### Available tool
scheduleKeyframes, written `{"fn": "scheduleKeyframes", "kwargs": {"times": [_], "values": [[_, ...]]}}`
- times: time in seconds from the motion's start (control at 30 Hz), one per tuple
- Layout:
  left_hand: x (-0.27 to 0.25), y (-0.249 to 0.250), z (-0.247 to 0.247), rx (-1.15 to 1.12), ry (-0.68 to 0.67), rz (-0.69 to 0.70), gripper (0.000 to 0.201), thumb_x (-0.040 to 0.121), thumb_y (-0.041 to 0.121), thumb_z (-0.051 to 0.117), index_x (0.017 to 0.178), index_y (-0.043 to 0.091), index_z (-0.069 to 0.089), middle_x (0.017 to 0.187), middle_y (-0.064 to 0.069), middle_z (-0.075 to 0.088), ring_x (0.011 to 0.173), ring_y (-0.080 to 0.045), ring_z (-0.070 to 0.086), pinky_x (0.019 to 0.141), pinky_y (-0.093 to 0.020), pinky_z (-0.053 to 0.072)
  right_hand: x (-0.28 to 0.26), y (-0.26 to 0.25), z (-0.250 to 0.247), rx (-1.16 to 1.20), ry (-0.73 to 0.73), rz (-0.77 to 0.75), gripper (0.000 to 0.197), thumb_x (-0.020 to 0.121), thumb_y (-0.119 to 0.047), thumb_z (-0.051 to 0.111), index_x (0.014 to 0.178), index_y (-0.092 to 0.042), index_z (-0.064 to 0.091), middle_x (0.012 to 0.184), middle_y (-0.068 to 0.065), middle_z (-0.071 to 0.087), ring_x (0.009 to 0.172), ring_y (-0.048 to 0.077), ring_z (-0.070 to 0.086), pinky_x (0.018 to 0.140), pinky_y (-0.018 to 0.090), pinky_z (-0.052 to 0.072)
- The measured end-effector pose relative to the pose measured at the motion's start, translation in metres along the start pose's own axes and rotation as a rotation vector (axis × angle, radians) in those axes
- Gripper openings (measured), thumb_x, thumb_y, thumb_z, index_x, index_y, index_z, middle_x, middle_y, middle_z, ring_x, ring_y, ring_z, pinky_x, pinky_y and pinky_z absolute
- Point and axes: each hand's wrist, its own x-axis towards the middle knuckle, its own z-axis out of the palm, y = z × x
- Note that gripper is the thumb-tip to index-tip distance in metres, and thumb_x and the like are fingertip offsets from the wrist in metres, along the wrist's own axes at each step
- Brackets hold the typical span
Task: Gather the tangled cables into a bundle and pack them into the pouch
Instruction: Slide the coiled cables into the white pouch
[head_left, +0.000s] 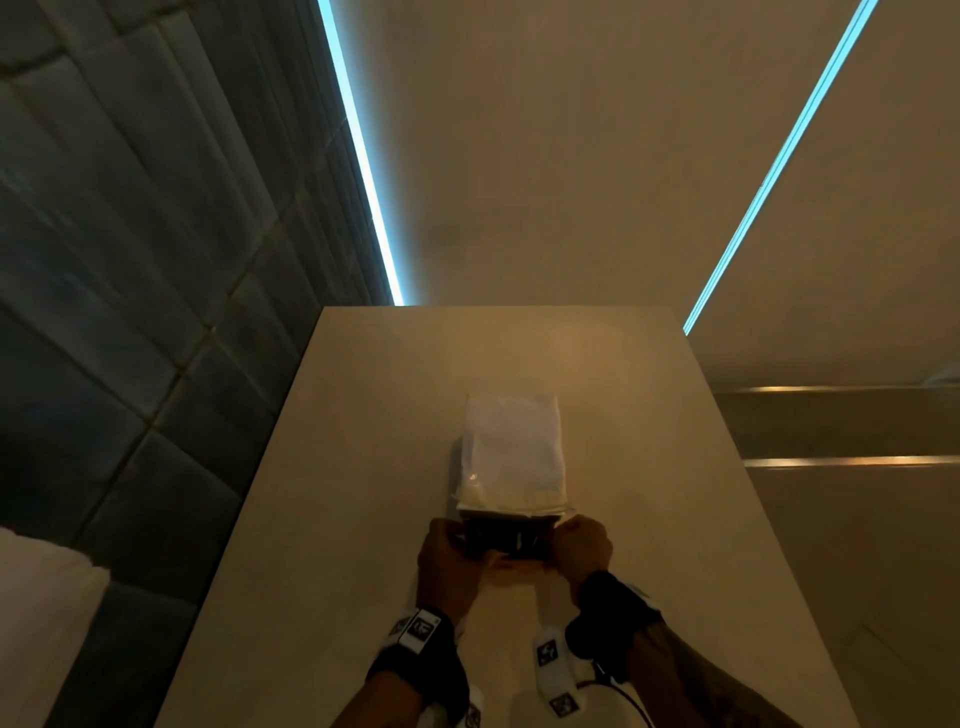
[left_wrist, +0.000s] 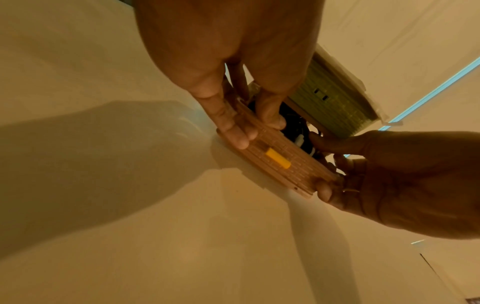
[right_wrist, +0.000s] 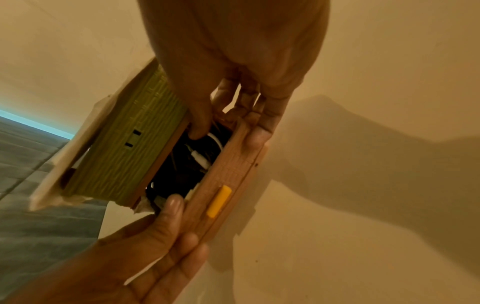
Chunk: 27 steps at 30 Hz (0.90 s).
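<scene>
pouch (right_wrist: 145, 144) mouth held apart, both hands (head_left: 449, 564) (head_left: 582, 545) pinching rim; black, white cables (right_wrist: 197, 152) inside.

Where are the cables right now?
Already inside the open pouch: in the right wrist view the cables lie between its green side and brown side, with both hands at the opening.

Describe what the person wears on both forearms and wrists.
Forearms are bare, no sleeves. The left wrist carries a black strap with white square tags printed with black marker patterns. The right wrist has a similar black band, white marker tags, and a thin black cable trailing from it.
</scene>
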Motion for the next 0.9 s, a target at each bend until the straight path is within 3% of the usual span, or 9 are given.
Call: {"fn": "scheduleKeyframes", "kwargs": {"times": [0.1, 0.2, 0.23, 0.3, 0.4, 0.47, 0.53, 0.7, 0.9], "values": [[0.003, 0.004, -0.004, -0.031, -0.037, 0.012, 0.037, 0.073, 0.015, 0.080, 0.092, 0.017, 0.048, 0.090, 0.005, 0.057, 0.076, -0.003, 0.055, 0.054, -0.008, 0.043, 0.003, 0.003, 0.003, 0.068, 0.041, -0.003, 0.018, 0.081, -0.010, 0.056, 0.064, -0.008, 0.051, 0.081, 0.023, 0.066, 0.080, 0.040, 0.065, 0.071, 0.049, 0.055], [0.012, 0.004, -0.009, 0.002, -0.066, 0.036, 0.041, 0.073, 0.016, 0.081, 0.095, 0.014, 0.046, 0.094, -0.002, 0.058, 0.077, -0.013, 0.057, 0.055, -0.009, 0.043, 0.006, 0.016, -0.001, 0.163, -0.035, -0.020, 0.027, 0.069, -0.022, 0.073, 0.075, -0.008, 0.050, 0.082, 0.016, 0.062, 0.078, 0.036, 0.063, 0.066, 0.049, 0.057], [0.016, 0.002, -0.011, 0.031, -0.075, 0.049, 0.049, 0.070, 0.023, 0.083, 0.101, 0.015, 0.046, 0.100, -0.002, 0.057, 0.081, -0.015, 0.058, 0.059, -0.011, 0.044, 0.018, 0.032, 0.002, 0.171, -0.092, -0.063, 0.041, 0.062, -0.031, 0.078, 0.081, -0.007, 0.051, 0.083, 0.014, 0.063, 0.077, 0.032, 0.064, 0.063, 0.046, 0.058], [0.023, 0.002, -0.017, 0.150, -0.126, 0.084, 0.074, 0.062, 0.044, 0.082, 0.119, 0.018, 0.043, 0.112, 0.002, 0.049, 0.090, -0.018, 0.058, 0.071, -0.028, 0.051, 0.021, 0.034, -0.007, 0.048, -0.193, -0.203, 0.053, 0.055, -0.041, 0.086, 0.090, -0.014, 0.057, 0.090, 0.006, 0.066, 0.080, 0.022, 0.067, 0.067, 0.042, 0.059], [0.036, 0.007, -0.027, 0.325, -0.235, 0.127, 0.091, 0.050, 0.065, 0.073, 0.122, 0.022, 0.037, 0.110, 0.003, 0.050, 0.089, -0.023, 0.062, 0.074, -0.042, 0.055, 0.010, 0.014, -0.023, -0.128, -0.292, -0.420, 0.045, 0.062, -0.015, 0.087, 0.096, -0.026, 0.060, 0.104, -0.002, 0.061, 0.095, 0.013, 0.061, 0.085, 0.031, 0.053], [0.043, 0.010, -0.032, 0.392, -0.263, 0.143, 0.093, 0.049, 0.064, 0.079, 0.120, 0.020, 0.038, 0.111, 0.004, 0.052, 0.090, -0.022, 0.062, 0.076, -0.040, 0.054, 0.011, 0.012, -0.024, -0.204, -0.274, -0.443, 0.053, 0.064, -0.012, 0.084, 0.110, -0.018, 0.057, 0.114, 0.007, 0.055, 0.106, 0.024, 0.055, 0.091, 0.035, 0.047], [0.050, 0.013, -0.034, 0.435, -0.250, 0.145, 0.087, 0.052, 0.061, 0.080, 0.119, 0.018, 0.043, 0.112, 0.002, 0.054, 0.092, -0.022, 0.062, 0.077, -0.040, 0.054, 0.016, 0.011, -0.022, -0.312, -0.236, -0.428, 0.059, 0.066, -0.022, 0.083, 0.118, -0.011, 0.057, 0.117, 0.011, 0.054, 0.109, 0.030, 0.053, 0.092, 0.040, 0.047], [0.051, 0.026, -0.026, 0.573, -0.173, 0.168, 0.056, 0.078, 0.050, 0.070, 0.119, 0.016, 0.055, 0.117, -0.005, 0.050, 0.106, -0.027, 0.054, 0.083, -0.040, 0.049, 0.020, 0.001, -0.017, -0.383, -0.145, -0.356, 0.044, 0.078, -0.033, 0.074, 0.113, -0.014, 0.057, 0.111, 0.011, 0.055, 0.105, 0.033, 0.052, 0.089, 0.040, 0.046], [0.042, 0.008, -0.035, 0.578, -0.219, 0.090, 0.067, 0.078, 0.047, 0.070, 0.135, 0.025, 0.042, 0.129, -0.001, 0.045, 0.117, -0.023, 0.053, 0.088, -0.034, 0.048, 0.014, 0.012, -0.021, -0.380, -0.152, -0.389, 0.041, 0.079, -0.029, 0.073, 0.115, -0.018, 0.057, 0.103, -0.001, 0.045, 0.107, 0.027, 0.050, 0.090, 0.037, 0.046]]}}
